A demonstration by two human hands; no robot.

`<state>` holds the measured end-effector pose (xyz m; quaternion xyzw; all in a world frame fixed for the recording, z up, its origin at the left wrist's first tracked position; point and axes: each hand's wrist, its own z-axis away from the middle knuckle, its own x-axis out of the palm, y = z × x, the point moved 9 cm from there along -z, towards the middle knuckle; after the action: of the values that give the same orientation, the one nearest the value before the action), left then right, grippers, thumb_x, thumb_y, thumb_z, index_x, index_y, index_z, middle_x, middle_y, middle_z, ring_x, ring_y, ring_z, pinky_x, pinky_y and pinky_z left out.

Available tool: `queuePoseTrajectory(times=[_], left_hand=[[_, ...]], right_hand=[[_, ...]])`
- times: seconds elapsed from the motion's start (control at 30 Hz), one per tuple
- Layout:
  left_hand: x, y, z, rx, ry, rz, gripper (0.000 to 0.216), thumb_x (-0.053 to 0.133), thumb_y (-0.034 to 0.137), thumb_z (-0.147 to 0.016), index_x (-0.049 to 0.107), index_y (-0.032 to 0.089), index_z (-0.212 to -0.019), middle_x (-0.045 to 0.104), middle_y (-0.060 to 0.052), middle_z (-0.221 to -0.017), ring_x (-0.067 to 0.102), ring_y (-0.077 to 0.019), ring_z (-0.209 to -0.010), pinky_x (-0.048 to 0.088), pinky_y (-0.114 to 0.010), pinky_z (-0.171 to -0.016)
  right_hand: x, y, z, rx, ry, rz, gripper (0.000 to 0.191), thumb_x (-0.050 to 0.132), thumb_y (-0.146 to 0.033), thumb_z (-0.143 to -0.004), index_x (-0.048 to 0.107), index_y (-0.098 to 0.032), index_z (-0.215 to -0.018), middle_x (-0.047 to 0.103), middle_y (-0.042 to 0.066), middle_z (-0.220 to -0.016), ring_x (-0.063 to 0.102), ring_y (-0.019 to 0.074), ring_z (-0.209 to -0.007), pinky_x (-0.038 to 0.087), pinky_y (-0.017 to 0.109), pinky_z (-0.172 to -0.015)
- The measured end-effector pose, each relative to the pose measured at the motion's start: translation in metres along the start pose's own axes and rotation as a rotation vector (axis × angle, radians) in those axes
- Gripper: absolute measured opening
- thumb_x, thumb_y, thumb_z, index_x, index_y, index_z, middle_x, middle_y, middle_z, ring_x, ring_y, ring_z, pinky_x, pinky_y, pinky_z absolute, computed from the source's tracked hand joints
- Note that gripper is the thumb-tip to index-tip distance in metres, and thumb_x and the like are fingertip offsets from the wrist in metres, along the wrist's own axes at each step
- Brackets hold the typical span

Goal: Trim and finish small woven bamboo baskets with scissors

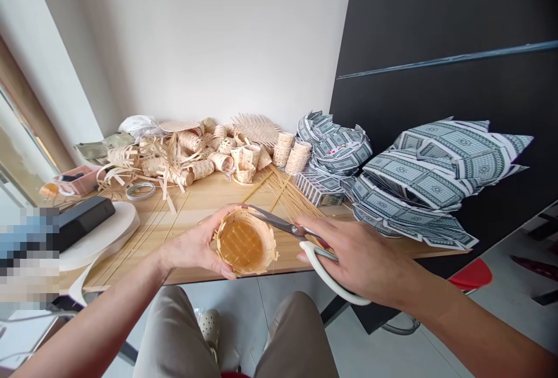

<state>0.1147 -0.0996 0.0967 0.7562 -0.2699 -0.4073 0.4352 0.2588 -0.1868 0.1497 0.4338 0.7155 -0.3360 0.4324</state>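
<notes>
A small round woven basket (244, 244) is tilted with its open mouth toward me, near the table's front edge. My left hand (203, 244) is closed around its left side, the thumb at the lower rim. Short strip ends stick out along the rim. In my right hand (353, 256) is a pair of scissors (296, 230) with white handles. Their blades point left and reach the basket's upper rim; whether they are cutting a strip I cannot tell. Long thin bamboo strips (288, 192) lie on the table behind the basket.
Woven baskets and loose strips (187, 157) are heaped along the wall. Folded-card pieces (427, 174) stand at the right, beside a dark panel. A roll of tape (140, 191), a pink tray (78, 179) and a white strip roll (100, 238) lie at the left.
</notes>
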Motion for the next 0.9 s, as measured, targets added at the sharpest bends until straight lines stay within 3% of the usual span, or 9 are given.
queuePoseTrajectory(times=[0.2, 0.37, 0.63, 0.9], left_hand=[[0.008, 0.006, -0.003, 0.052, -0.026, 0.029, 0.095, 0.081, 0.041, -0.053, 0.033, 0.026, -0.133, 0.036, -0.011, -0.138, 0.033, -0.0323, -0.129, 0.024, -0.046, -0.107], [0.012, 0.005, -0.002, 0.014, -0.010, 0.031, 0.097, 0.082, 0.040, -0.051, 0.031, 0.026, -0.133, 0.035, -0.010, -0.139, 0.031, -0.0309, -0.130, 0.020, -0.045, -0.109], [0.014, 0.004, -0.002, -0.062, -0.008, 0.100, 0.100, 0.082, 0.042, -0.049, 0.032, 0.024, -0.133, 0.038, -0.011, -0.137, 0.034, -0.0321, -0.128, 0.025, -0.044, -0.107], [0.008, 0.003, -0.004, -0.034, -0.021, 0.075, 0.099, 0.083, 0.044, -0.047, 0.035, 0.023, -0.131, 0.042, -0.012, -0.131, 0.040, -0.0325, -0.122, 0.032, -0.045, -0.102]], right_hand=[[0.001, -0.002, -0.005, 0.025, -0.054, 0.005, 0.015, 0.051, -0.023, -0.083, 0.053, -0.022, -0.098, 0.065, 0.000, -0.086, 0.059, 0.0158, -0.067, 0.039, 0.025, -0.059], [0.002, 0.000, -0.006, 0.051, -0.094, 0.027, 0.021, 0.054, -0.024, -0.081, 0.055, -0.023, -0.101, 0.065, 0.001, -0.087, 0.059, 0.0165, -0.068, 0.038, 0.025, -0.059], [0.002, 0.002, -0.005, 0.083, -0.166, -0.056, 0.016, 0.053, -0.024, -0.081, 0.056, -0.022, -0.097, 0.061, -0.002, -0.070, 0.055, 0.0156, -0.061, 0.034, 0.025, -0.055], [0.004, 0.001, -0.005, 0.037, -0.163, -0.047, 0.008, 0.047, -0.024, -0.084, 0.053, -0.020, -0.087, 0.057, -0.001, -0.064, 0.052, 0.0150, -0.057, 0.033, 0.025, -0.053]])
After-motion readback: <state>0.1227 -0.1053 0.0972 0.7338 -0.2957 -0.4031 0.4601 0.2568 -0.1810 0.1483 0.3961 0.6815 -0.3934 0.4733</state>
